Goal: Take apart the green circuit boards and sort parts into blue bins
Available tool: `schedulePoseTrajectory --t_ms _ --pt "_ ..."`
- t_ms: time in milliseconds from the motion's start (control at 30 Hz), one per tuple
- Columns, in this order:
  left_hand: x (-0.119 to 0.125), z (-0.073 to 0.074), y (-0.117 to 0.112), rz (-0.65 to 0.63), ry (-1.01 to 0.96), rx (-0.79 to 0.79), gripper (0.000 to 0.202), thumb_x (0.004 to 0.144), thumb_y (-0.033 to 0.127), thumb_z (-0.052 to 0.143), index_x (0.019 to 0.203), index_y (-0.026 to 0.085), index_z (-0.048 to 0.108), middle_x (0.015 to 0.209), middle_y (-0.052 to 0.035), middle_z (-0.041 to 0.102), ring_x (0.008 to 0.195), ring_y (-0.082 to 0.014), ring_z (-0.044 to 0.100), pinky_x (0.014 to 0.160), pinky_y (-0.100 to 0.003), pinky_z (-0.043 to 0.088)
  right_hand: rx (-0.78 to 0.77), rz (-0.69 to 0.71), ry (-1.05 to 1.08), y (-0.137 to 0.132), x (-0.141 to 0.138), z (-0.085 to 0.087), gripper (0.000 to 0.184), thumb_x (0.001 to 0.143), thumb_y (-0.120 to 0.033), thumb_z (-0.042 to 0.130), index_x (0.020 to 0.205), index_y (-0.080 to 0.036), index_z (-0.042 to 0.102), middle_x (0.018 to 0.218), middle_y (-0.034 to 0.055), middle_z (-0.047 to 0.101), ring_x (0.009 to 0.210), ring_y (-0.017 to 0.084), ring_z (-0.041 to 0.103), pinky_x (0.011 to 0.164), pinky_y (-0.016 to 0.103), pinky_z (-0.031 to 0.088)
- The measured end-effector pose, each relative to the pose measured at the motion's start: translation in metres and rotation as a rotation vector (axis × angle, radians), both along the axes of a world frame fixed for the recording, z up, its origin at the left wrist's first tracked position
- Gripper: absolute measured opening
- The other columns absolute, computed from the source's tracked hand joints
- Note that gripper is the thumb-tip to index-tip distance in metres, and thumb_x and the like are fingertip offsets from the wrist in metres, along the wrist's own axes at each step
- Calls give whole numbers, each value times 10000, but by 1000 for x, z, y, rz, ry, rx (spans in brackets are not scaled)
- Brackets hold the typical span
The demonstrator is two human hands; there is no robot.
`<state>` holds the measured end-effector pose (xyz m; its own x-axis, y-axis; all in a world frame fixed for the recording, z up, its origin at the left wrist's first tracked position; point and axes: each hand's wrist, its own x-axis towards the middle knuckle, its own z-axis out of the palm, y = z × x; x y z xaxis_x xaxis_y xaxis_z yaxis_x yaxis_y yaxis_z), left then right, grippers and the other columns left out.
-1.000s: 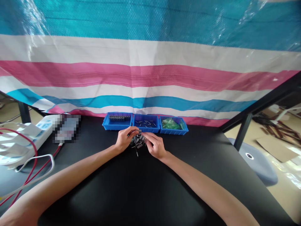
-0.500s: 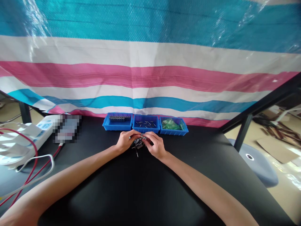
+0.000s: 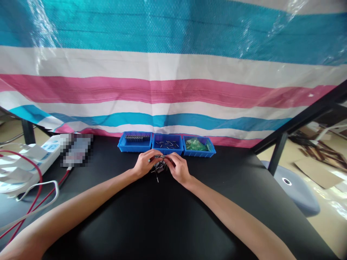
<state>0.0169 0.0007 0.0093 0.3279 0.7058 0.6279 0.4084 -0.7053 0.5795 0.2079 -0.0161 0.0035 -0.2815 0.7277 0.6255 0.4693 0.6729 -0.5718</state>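
Observation:
A small heap of dark cylindrical parts with thin metal pins point(image 3: 159, 169) lies on the black table point(image 3: 168, 220), just in front of three blue bins. My left hand point(image 3: 145, 164) pinches one small dark part at the heap's left side. My right hand point(image 3: 178, 167) meets it from the right, its fingers closed on a tiny piece I cannot make out. The fingertips of both hands touch above the heap. The left bin point(image 3: 135, 142) holds a row of dark parts, the middle bin point(image 3: 167, 143) loose metal pins, the right bin point(image 3: 199, 146) green pieces.
A white power strip point(image 3: 40, 153) with red and white cables point(image 3: 35, 195) lies at the table's left. A striped tarp point(image 3: 173, 83) hangs behind the bins. A black frame leg point(image 3: 279, 153) and a grey round stool point(image 3: 296, 189) stand at the right.
Both hands have stayed over the heap, their fingertips drawn closer together. The view has shifted slightly downward.

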Motion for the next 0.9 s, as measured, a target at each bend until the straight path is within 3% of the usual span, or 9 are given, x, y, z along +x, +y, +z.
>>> schedulePoseTrajectory --t_ms 133,267,400,467,667,900 --pt "0 2 -6 51 -45 -124 161 891 303 580 989 177 604 952 -47 706 551 -69 578 574 -194 483 -26 -38 -28 -1 -1 2 155 942 -237 489 889 -186 625 815 55 624 727 162 615 678 269 502" --pt "1 1 -9 50 -174 -230 156 902 310 555 976 177 522 1031 -58 703 458 -39 526 484 -172 443 -49 -35 -44 -2 0 5 134 929 -208 480 951 -194 612 849 54 629 733 161 617 675 268 499" --pt "0 -2 -5 144 -137 -182 174 890 327 572 965 170 569 872 -34 706 555 -83 599 562 -186 476 -59 -51 -16 -3 1 3 231 905 -191 490 1128 -197 550 813 33 632 691 161 617 663 273 514" --pt "0 -2 -3 180 -110 -147 189 900 326 559 1000 171 596 828 -22 692 612 -100 629 608 -193 487 -60 -51 -21 -3 1 3 239 896 -178 494 1128 -193 549 831 36 646 710 164 630 672 274 520" --pt "-2 3 -3 141 -14 -13 228 933 293 506 1073 179 645 947 -58 691 760 -130 637 717 -223 498 -39 8 -79 -1 0 3 237 900 -134 466 1090 -203 591 992 58 681 900 186 658 801 292 529" --pt "-2 0 -3 194 -34 -17 246 918 318 535 1110 201 636 848 -26 668 656 -104 604 665 -206 497 -26 31 -109 -2 -1 1 279 909 -142 466 1149 -208 593 946 62 672 842 177 657 772 286 548"
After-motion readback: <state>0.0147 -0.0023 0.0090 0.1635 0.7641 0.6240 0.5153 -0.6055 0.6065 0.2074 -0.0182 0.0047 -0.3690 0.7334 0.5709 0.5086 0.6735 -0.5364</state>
